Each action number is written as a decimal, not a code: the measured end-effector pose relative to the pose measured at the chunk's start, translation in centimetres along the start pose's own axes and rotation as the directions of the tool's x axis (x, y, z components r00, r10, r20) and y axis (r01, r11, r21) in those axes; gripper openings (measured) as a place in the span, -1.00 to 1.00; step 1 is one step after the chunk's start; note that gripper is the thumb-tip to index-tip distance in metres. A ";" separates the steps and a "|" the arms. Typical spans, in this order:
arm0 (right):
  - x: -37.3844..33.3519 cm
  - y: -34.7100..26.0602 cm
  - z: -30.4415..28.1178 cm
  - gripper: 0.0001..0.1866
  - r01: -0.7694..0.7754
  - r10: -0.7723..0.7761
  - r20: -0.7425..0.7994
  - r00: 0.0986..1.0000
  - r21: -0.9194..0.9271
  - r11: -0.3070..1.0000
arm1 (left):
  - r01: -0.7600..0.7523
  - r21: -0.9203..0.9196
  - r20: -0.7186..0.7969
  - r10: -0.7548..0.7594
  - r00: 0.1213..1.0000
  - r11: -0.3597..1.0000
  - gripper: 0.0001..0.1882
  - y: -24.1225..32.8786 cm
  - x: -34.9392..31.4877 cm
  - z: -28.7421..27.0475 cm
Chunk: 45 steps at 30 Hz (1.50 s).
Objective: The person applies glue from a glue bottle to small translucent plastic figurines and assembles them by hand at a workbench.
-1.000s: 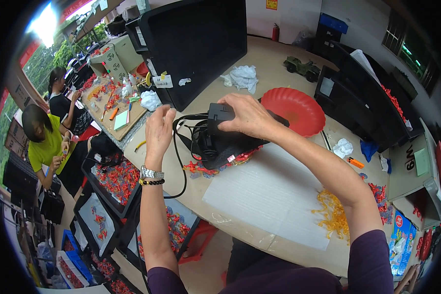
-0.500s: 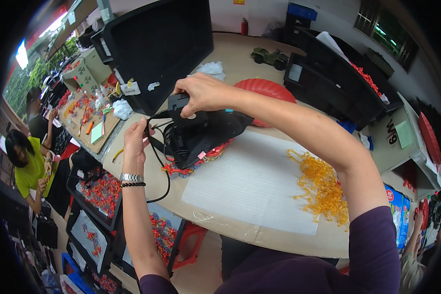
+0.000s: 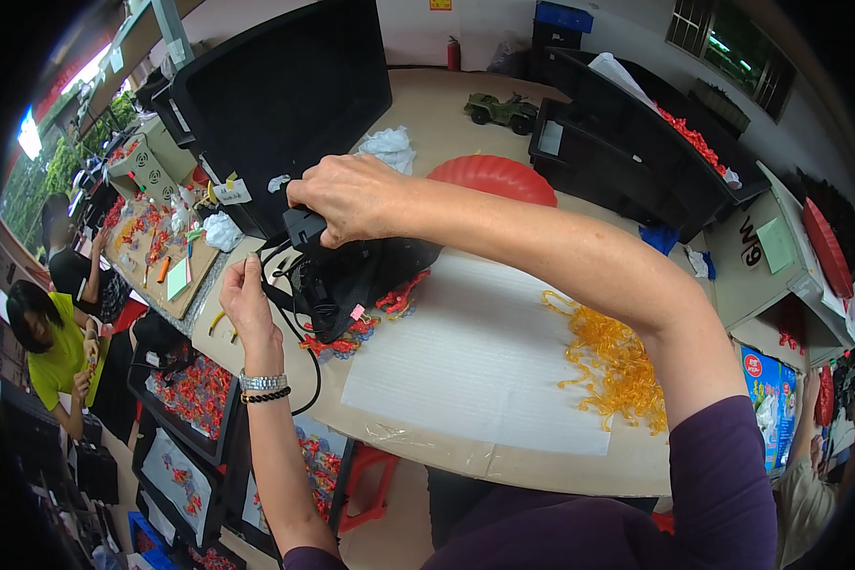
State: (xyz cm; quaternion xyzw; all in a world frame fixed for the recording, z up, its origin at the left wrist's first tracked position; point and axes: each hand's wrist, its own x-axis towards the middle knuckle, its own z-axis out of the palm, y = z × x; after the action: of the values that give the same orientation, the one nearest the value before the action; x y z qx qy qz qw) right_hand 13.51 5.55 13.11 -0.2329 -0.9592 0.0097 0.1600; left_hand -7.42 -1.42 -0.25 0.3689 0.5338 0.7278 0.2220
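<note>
Right hand (image 3: 347, 201) is clamped on a black box (image 3: 304, 231), fingers over the top, thumb at the near side. Box is up over the bench (image 3: 437, 106), left of centre, at the left end of a black fabric piece (image 3: 394, 268); can't tell if the two are joined. Left hand (image 3: 245, 299) is raised just left of the box, thumb and fingertips close together beside the black cable (image 3: 315, 382); can't tell if it's pinching the cable or only next to it. Hands are near each other, not touching.

Handling, my read: box looks like rigid plastic, probably the heaviest bit, flat faces, fairly easy to grip. Take it across the body, as the right hand does, and keep fingers off the cable exit. Fabric piece looks soft and floppy, so it would sag if lifted by one edge; support it from below. Cable is flexible, hangs in a loop past the bench's near edge: snag risk. Don't carry anything by it.

Around it: small red-and-blue pieces (image 3: 340, 344) lie along the fabric's near side, by a pink clip (image 3: 357, 312); they look light and easily scattered. White sheet (image 3: 446, 370) is to the right, amber pieces (image 3: 619, 372) heaped on its right end. Red scalloped dish (image 3: 492, 177) sits behind the right forearm.
</note>
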 end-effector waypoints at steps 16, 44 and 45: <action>1.0 0.9 6.2 -0.52 0.000 0.025 -0.102 0.994 0.234 0.972 | -0.040 -0.070 0.133 0.049 0.990 0.997 -0.92 2.6 -2.9 2.6; -0.9 -0.3 9.6 0.25 -0.037 0.299 -0.085 0.950 0.925 0.379 | -0.384 0.548 0.694 -0.147 0.705 0.744 -0.35 4.3 1.6 1.5; -1.0 -0.1 9.4 0.23 -0.060 0.302 -0.078 0.950 0.905 0.420 | -0.382 0.548 0.693 -0.149 0.705 0.745 -0.35 4.1 1.7 1.5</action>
State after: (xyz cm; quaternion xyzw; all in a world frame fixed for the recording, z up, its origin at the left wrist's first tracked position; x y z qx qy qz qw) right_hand 11.37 5.54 3.87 -0.2152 -0.7520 0.5045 0.3657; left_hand -7.02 -0.60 4.38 0.7044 0.6021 0.3101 0.2124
